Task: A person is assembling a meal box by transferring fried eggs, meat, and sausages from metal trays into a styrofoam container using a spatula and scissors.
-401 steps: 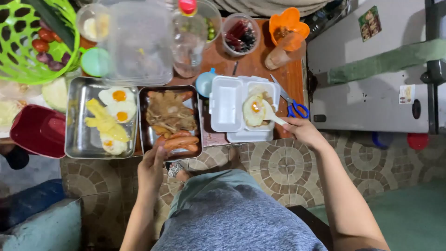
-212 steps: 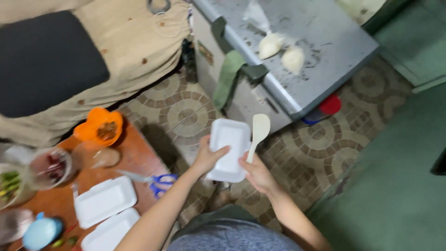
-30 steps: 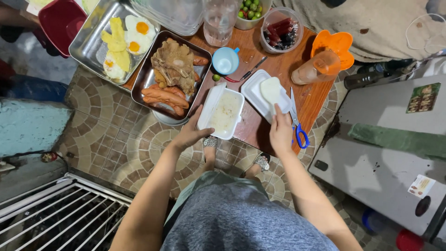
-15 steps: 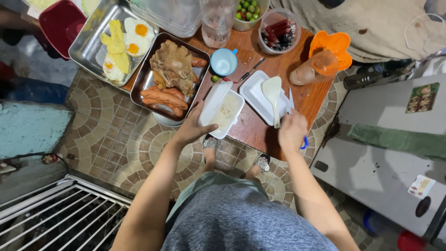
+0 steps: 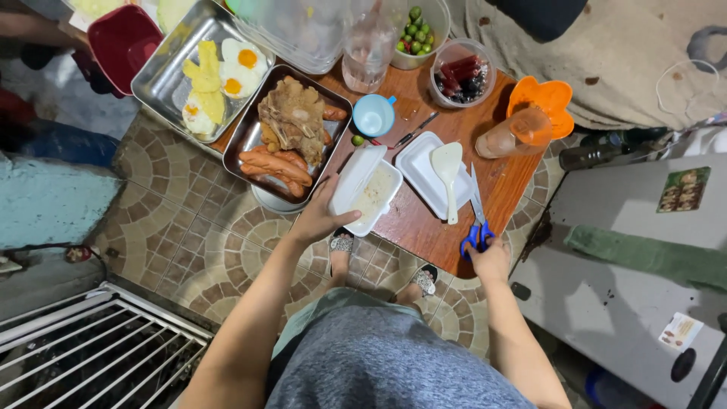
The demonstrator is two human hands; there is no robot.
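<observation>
Trays of fried eggs (image 5: pixel 227 72) and sausages (image 5: pixel 276 165) crowd left of foam box (image 5: pixel 367 193)

White foam box (image 5: pixel 366 190), table edge

My right hand (image 5: pixel 491 261) covers part of the blue scissors' (image 5: pixel 475 227) handles — my left hand's (image 5: pixel 316 220) fingertips vanish behind the foam box (image 5: pixel 367 189). The red bowl (image 5: pixel 121 42) is cut off at the top edge.

Two metal trays (image 5: pixel 163 79) – two foam boxes (image 5: pixel 365 189) – one blue-handled scissors (image 5: pixel 477 216) – three fried eggs (image 5: pixel 244 58).
</observation>
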